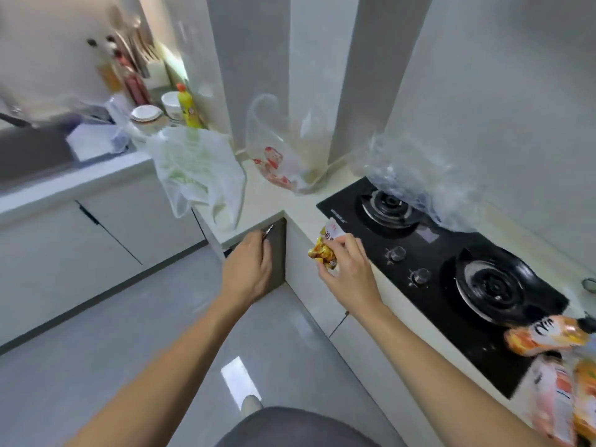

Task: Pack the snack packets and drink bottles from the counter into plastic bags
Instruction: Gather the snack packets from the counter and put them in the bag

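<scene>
My right hand (346,264) grips a small yellow snack packet (325,248) in front of the counter edge, left of the stove. My left hand (250,266) reaches toward the counter corner, fingers loosely curled, with a thin pale item at the fingertips that I cannot identify. A white plastic bag with green print (196,171) droops over the counter corner. A clear bag with red print (283,150) stands open behind it. A crumpled clear bag (416,175) lies over the far burner. More orange snack packets (548,337) lie at the right edge.
A black two-burner gas stove (451,253) fills the counter on the right. A sink (35,146), bowls (146,116) and a yellow bottle (187,106) sit at the back left. White cabinets (96,240) stand below, and grey floor lies under my arms.
</scene>
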